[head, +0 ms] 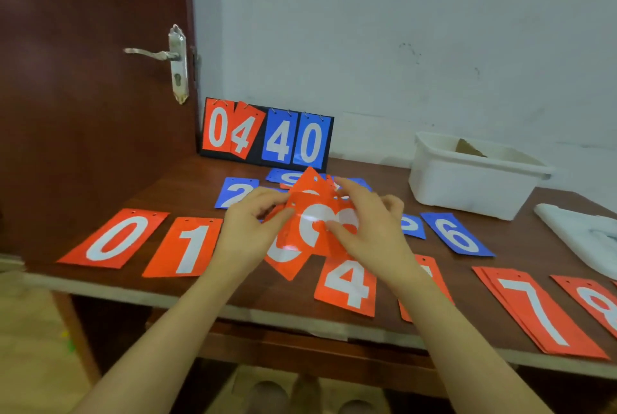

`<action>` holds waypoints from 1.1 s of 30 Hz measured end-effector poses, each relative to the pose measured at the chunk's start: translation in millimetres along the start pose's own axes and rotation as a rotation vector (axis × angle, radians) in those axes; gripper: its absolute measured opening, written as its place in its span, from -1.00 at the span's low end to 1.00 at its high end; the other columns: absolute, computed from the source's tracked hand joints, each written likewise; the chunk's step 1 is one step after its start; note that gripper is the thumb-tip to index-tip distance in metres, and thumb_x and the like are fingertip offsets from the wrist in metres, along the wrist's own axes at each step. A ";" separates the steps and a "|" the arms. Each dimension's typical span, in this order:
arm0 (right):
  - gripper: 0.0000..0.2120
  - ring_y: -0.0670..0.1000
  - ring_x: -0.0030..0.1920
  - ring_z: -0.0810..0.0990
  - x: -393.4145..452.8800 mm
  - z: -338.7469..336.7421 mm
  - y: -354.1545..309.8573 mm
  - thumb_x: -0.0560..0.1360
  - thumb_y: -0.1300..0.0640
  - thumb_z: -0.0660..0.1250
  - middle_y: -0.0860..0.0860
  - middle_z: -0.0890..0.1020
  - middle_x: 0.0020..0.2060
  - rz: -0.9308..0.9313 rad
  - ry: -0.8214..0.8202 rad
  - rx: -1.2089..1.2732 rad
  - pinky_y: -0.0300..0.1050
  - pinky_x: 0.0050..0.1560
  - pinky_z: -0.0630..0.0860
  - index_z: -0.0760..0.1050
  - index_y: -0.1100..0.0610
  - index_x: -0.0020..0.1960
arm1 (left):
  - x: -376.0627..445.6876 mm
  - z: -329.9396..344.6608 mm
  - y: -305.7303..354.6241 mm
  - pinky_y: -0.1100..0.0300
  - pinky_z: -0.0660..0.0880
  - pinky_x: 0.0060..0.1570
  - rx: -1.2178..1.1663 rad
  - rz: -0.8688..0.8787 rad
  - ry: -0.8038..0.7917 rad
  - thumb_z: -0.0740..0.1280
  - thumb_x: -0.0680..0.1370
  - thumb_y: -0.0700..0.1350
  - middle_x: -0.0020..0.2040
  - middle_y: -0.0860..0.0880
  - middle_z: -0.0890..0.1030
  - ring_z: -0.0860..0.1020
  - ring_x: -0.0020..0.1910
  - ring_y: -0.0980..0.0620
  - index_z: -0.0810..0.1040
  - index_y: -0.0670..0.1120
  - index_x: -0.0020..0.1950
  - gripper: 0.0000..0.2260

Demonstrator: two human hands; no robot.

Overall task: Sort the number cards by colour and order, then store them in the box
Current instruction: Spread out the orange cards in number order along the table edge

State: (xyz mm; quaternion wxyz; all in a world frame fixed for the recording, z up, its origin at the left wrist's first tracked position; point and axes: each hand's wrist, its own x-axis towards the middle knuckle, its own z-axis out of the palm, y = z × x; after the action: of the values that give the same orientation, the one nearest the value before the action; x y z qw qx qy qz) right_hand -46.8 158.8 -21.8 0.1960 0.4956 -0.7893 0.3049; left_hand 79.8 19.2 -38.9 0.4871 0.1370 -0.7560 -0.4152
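Along the table's near edge lay the red row: red 0 toward the near-left corner, red 1, red 4, a stack topped by red 7, and red 8 at the right edge. Red 4 and red 7 sat close to the lip, so a brushing forearm could have swept them off.

Just above the row, both hands held a fan of red cards: the left hand pinched its left side, the right hand gripped its right. The glossy cards looked slippery, and one could have slid out and muddled the order.

Farther back, loose blue cards waited unsorted. The white box stood at the far right, the scoreboard against the far edge.
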 end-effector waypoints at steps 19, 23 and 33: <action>-0.61 0.16 0.28 0.30 -13.3 83.7 -65.2 0.53 0.03 0.20 0.12 0.36 0.27 0.460 -0.299 -0.307 0.05 0.25 0.21 0.28 0.10 0.32 | 1.6 -65.7 -46.1 0.59 0.39 -0.17 0.081 -0.161 0.026 0.37 0.48 -0.23 0.17 0.11 0.35 0.42 0.14 0.19 0.33 -0.06 0.40 -0.49; -0.65 0.12 0.23 0.29 -8.3 74.8 -58.4 0.50 -0.06 0.27 0.08 0.32 0.23 0.464 -0.183 -0.257 0.02 0.22 0.20 0.38 0.06 0.22 | -0.8 -60.8 -40.0 0.56 0.44 -0.16 0.036 -0.187 -0.017 0.39 0.46 -0.21 0.18 0.14 0.35 0.44 0.17 0.16 0.35 -0.01 0.38 -0.49; -0.67 -0.07 -0.24 0.52 -20.6 -13.6 11.2 0.47 0.28 0.31 -0.04 0.54 -0.17 0.456 0.316 0.621 -0.24 -0.26 0.47 0.42 0.01 0.17 | -0.6 55.5 29.4 0.47 0.39 0.03 -0.106 0.030 -0.276 0.37 0.47 -0.21 0.11 0.12 0.43 0.45 0.04 0.25 0.43 0.05 0.31 -0.57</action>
State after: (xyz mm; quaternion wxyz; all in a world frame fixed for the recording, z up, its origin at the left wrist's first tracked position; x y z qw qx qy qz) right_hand -47.9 185.3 -27.6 0.0834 0.2909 -0.7096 0.6363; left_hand 38.8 65.1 -26.9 0.3911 0.0412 -0.7948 -0.4623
